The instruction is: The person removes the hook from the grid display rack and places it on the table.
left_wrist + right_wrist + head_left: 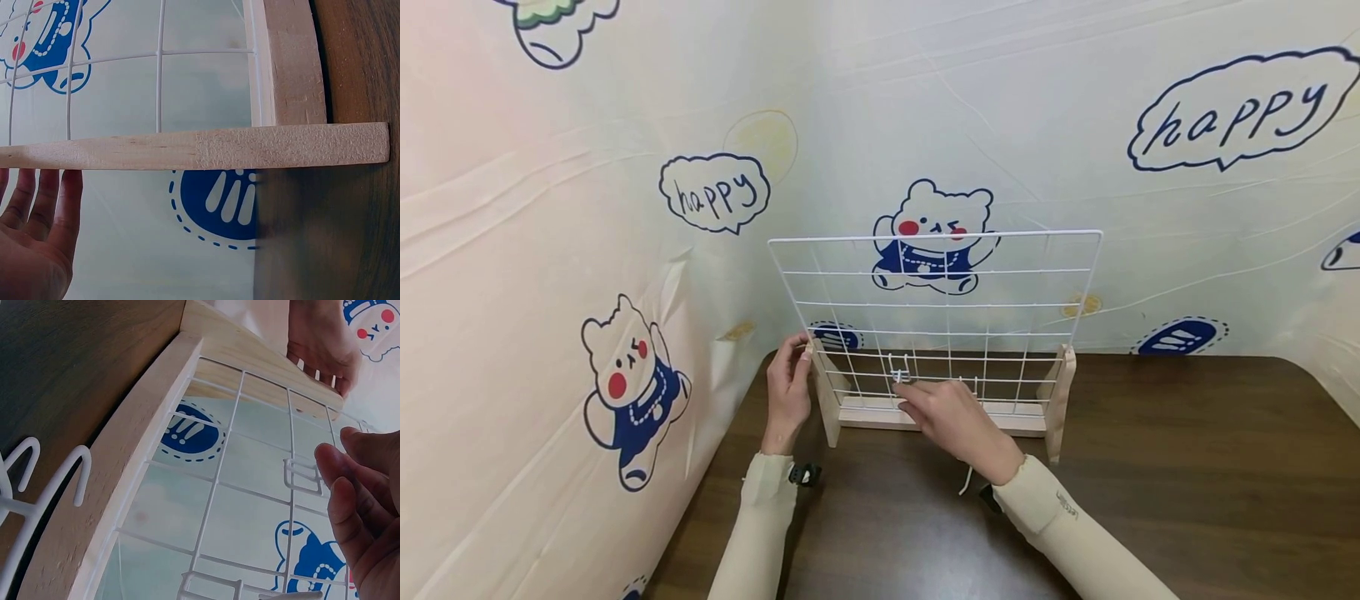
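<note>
A white wire grid (947,305) stands upright in a light wooden stand (940,422). My left hand (788,387) holds the top of the stand's left side panel (250,148), its fingers (65,206) reaching up behind the board in the left wrist view. At the lower middle of the grid, a small white wire hook (303,476) hangs over the wires. My right hand (951,414) pinches this hook with thumb and fingertips, which partly cover it. To its right another white hook (209,586) is on the grid.
A loose white pronged hook (37,506) shows near the right wrist, in front of the stand on the dark wooden table (880,533). Light cloth walls (1060,108) with printed bears and lettering rise behind and to the left.
</note>
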